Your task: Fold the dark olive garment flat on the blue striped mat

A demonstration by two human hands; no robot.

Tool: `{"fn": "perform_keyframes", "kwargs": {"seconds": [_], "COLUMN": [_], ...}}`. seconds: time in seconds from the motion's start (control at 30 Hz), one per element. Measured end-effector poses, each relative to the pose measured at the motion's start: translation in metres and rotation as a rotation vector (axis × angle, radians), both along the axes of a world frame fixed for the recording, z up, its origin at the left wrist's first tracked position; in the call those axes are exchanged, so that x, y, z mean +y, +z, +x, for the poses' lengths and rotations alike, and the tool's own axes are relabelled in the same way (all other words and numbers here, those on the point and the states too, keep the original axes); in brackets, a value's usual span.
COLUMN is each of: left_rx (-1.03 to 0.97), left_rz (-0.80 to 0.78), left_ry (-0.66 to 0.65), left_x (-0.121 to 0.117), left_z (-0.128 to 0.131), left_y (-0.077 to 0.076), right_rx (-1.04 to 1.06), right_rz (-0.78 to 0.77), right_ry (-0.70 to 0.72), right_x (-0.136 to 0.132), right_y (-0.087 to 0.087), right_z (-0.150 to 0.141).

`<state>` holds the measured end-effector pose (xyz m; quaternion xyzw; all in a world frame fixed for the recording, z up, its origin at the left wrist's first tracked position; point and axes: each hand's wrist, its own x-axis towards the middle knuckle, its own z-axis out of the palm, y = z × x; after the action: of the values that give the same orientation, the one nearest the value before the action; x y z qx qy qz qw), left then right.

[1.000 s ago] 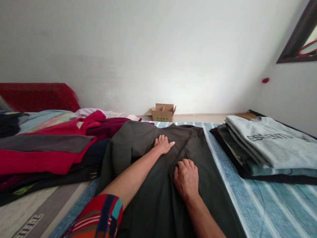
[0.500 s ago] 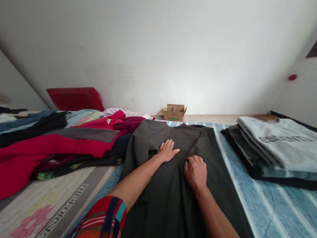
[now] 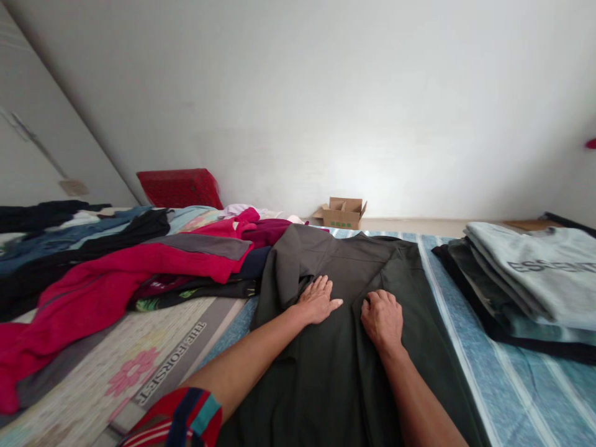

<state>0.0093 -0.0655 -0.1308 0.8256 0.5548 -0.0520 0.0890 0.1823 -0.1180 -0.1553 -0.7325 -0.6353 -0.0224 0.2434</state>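
A dark grey-green long-sleeved shirt [image 3: 344,347] lies spread on the bed, its collar at the far end and its sleeves folded in over the body. My left hand [image 3: 320,299] rests flat on the upper part, fingers stretched out, beside the fold of the left sleeve. On the right sleeve, my right hand [image 3: 382,316] has its fingers curled down on the fabric at the fold's edge. The fingertips of that hand are hidden beneath it.
Folded clothes [image 3: 526,273] are stacked at the right, a light grey printed top uppermost. Loose garments, including a red and grey one [image 3: 186,261], heap at the left. A blue striped sheet [image 3: 507,385] covers the bed. A cardboard box [image 3: 343,214] and a red case [image 3: 179,188] stand by the wall.
The view has turned left, so the scene sits farther right. My left hand has slid slightly toward me and leftward over the shirt; my right hand stays on the right sleeve.
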Motion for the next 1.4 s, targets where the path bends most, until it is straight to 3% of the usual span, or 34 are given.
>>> {"fn": "perform_keyframes", "kwargs": {"seconds": [0.17,0.33,0.57,0.67,0.8,0.9,1.1,1.27,1.4], "left_rx": [-0.042,-0.199,-0.148,-0.104,-0.027,0.028,0.015,-0.202,-0.682], "left_rz": [0.155,0.564,0.907,0.888,0.68,0.556,0.488,0.494,0.574], "left_ry": [0.013,-0.017,0.152,0.31,0.508,0.546,0.502,0.555,0.667], "left_x": [-0.021,-0.049,-0.077,-0.077,-0.074,-0.072,-0.067,-0.056,-0.045], "left_z": [-0.008,-0.028,-0.06,-0.072,-0.079,-0.079,-0.081,-0.087,-0.094], "left_y": [0.005,0.013,0.02,0.017,0.017,0.025,0.037,0.043,0.05], "right_rx": [0.009,0.019,0.017,0.018,0.021,0.021,0.01,0.004,0.015], "right_rz": [-0.013,-0.007,0.01,-0.004,-0.014,-0.023,-0.049,-0.048,-0.005], "right_ry": [0.006,0.018,0.023,0.024,0.017,0.015,0.022,0.006,0.033], "right_x": [0.001,0.001,0.002,0.001,0.0,-0.001,0.0,0.001,0.001], "right_y": [-0.002,-0.005,-0.007,-0.005,-0.002,-0.002,-0.004,-0.005,-0.006], "right_z": [0.0,0.0,0.0,0.0,0.0,0.0,0.001,0.001,-0.001]}}
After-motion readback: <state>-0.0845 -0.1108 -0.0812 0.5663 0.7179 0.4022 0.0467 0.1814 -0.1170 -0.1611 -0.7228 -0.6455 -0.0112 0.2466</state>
